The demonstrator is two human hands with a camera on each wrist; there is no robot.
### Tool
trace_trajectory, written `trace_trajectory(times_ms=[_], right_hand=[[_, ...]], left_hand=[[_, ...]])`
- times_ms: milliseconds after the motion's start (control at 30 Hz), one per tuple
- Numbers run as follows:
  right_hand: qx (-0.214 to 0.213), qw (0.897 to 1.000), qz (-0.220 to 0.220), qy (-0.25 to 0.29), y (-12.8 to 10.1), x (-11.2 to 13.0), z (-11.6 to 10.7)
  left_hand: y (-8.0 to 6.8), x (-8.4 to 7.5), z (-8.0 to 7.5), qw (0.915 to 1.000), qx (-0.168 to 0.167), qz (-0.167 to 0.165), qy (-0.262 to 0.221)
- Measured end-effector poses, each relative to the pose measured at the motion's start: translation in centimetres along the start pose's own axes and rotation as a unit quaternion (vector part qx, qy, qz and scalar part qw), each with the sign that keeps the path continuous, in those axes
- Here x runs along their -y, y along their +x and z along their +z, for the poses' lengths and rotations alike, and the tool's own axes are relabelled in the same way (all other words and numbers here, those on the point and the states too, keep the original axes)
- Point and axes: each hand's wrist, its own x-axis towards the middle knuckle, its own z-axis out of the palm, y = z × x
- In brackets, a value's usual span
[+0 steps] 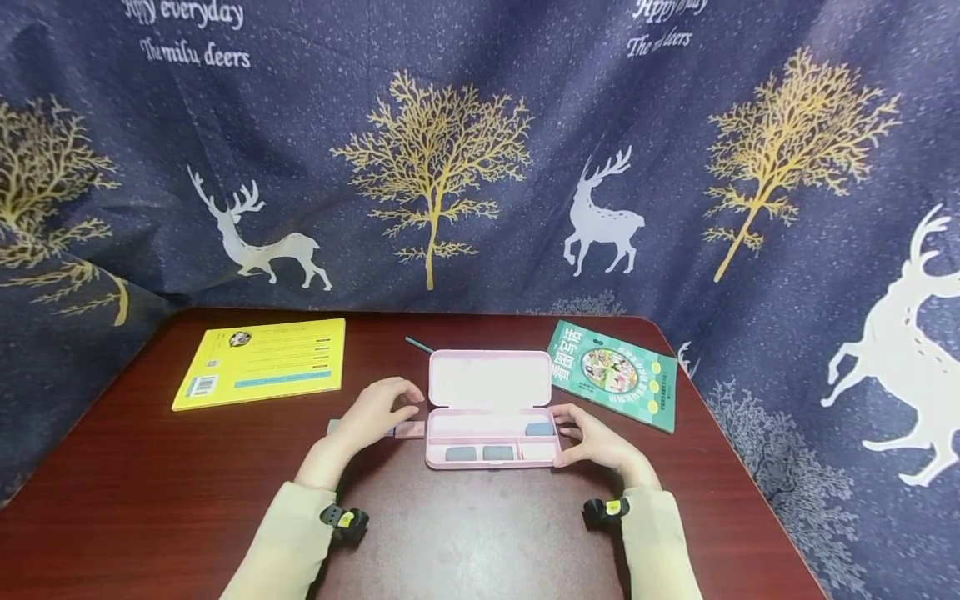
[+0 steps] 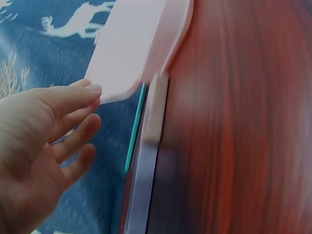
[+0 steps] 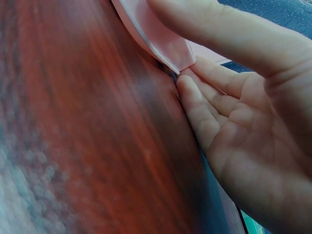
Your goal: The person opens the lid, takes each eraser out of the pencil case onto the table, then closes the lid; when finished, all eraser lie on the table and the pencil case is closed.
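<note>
A pink pencil case (image 1: 489, 464) stands on the table with its lid (image 1: 489, 378) raised. Inside, a blue block like an eraser (image 1: 539, 428) sits in the upper compartment, and grey ones (image 1: 461, 454) lie in the lower. My right hand (image 1: 596, 442) grips the case's right end between thumb and fingers; in the right wrist view its fingers (image 3: 192, 92) are at the case's corner. My left hand (image 1: 382, 410) is at the case's left side, fingers loosely bent near the lid; whether they touch it I cannot tell. Below it lies a pinkish block (image 1: 409, 430).
Bluish blocks (image 1: 333, 426) lie partly behind the left hand. A teal pencil (image 1: 418, 343) pokes out behind the lid. At the left is a yellow book (image 1: 262, 364); at the right, a green book (image 1: 615, 372). A patterned curtain (image 1: 480, 167) hangs behind the table (image 1: 150, 483).
</note>
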Motion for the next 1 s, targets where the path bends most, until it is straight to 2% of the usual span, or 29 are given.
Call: trace_trajectory(times_ms=[133,233,333,600,833,1000], right_hand=[[-0.002,1.000,0.001,-0.002,-0.1,0.1,-0.1],[-0.002,1.000,0.001,-0.004,-0.2,0.3,-0.1],[-0.001,1.000,0.000,-0.003,-0.2,0.4,-0.2],[-0.001,1.000,-0.001,-0.002,-0.1,0.1,0.0],[0.002,1.000,-0.007,0.007,-0.1,0.1,-0.1],[0.008,1.000,-0.007,0.011,0.0,0.0,-0.1]], left_hand=[[0.7,-1.7,1.6,0.9999,0.008,0.006,-0.009],[1.1,-2.8,2.7,0.9994,0.011,0.031,-0.006],[1.5,-3.6,3.9,0.9985,0.020,0.051,-0.005],[2.1,-5.3,6.3,0.9960,0.046,0.076,-0.010],[2.8,-6.6,7.8,0.9947,0.068,0.077,-0.007],[3.5,-7.7,8.8,0.9932,0.076,0.089,-0.001]])
